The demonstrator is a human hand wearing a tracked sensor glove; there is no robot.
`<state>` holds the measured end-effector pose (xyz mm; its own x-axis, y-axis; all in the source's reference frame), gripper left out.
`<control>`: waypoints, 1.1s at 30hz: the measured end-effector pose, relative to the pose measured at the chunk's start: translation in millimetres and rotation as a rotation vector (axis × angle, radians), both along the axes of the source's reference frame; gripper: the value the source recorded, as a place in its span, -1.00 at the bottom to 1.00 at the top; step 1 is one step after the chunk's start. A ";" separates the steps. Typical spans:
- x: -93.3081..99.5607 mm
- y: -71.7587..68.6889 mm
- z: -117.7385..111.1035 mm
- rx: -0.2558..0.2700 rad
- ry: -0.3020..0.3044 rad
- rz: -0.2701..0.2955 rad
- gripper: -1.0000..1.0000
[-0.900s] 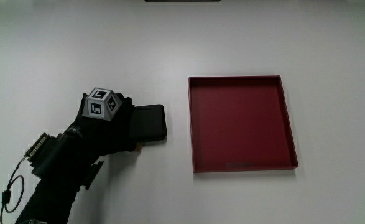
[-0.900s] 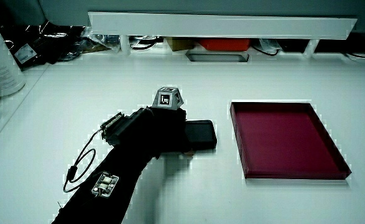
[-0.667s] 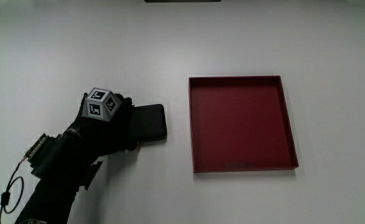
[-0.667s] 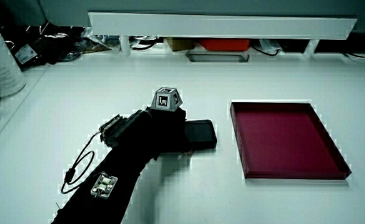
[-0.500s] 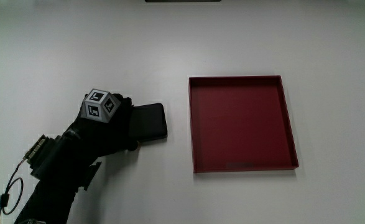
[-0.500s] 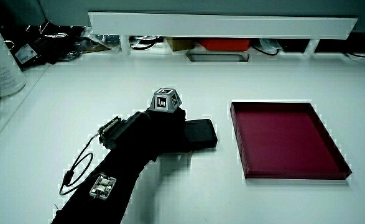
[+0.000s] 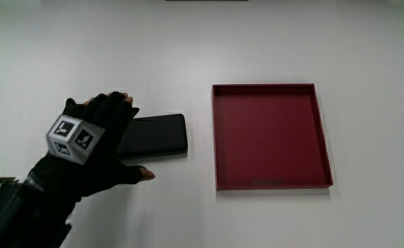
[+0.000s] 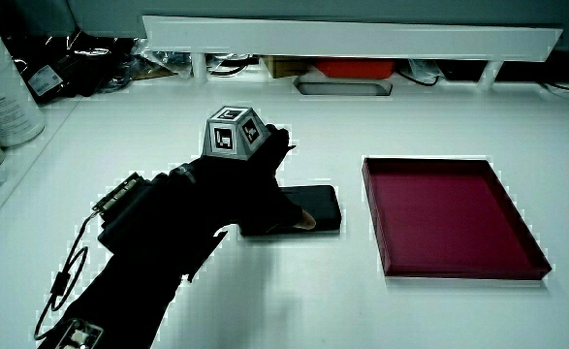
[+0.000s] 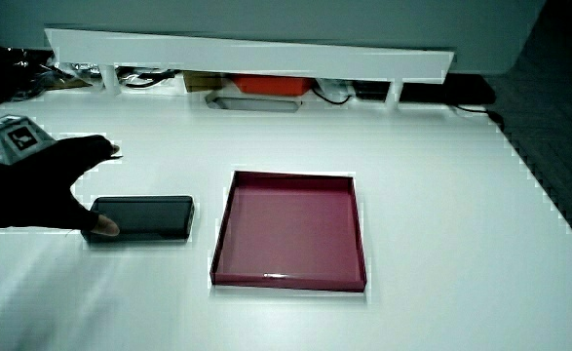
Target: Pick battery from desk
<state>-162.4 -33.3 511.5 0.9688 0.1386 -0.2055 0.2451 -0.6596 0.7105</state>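
The battery (image 7: 157,136) is a flat black slab lying on the white desk beside the red tray (image 7: 215,138). It shows in both side views (image 8: 315,207) (image 9: 149,216). The gloved hand (image 7: 95,148) hovers over the battery's end that is away from the tray, covering that end. Its fingers are spread, and the thumb tip (image 7: 145,175) pokes out on the side nearer the person. The patterned cube (image 7: 72,138) sits on the hand's back. In both side views the hand (image 8: 236,189) (image 9: 42,180) looks raised above the battery and holds nothing.
The red tray (image 8: 373,218) (image 9: 223,229) has a low rim and nothing in it. A low white partition (image 8: 352,37) runs along the desk, with cables and boxes under it. A pale bottle (image 8: 3,87) stands at the table's edge. A small device is strapped to the forearm (image 8: 119,208).
The hand, which lay curled on the battery's end, has spread its fingers, risen and drawn back toward the person. More of the battery shows; it stays on the desk.
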 end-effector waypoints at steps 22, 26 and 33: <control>1.0 0.1 2.8 0.056 0.037 0.026 0.94; -2.2 2.5 4.0 0.115 0.075 0.037 1.00; -0.8 2.8 -8.8 0.154 0.137 0.038 1.00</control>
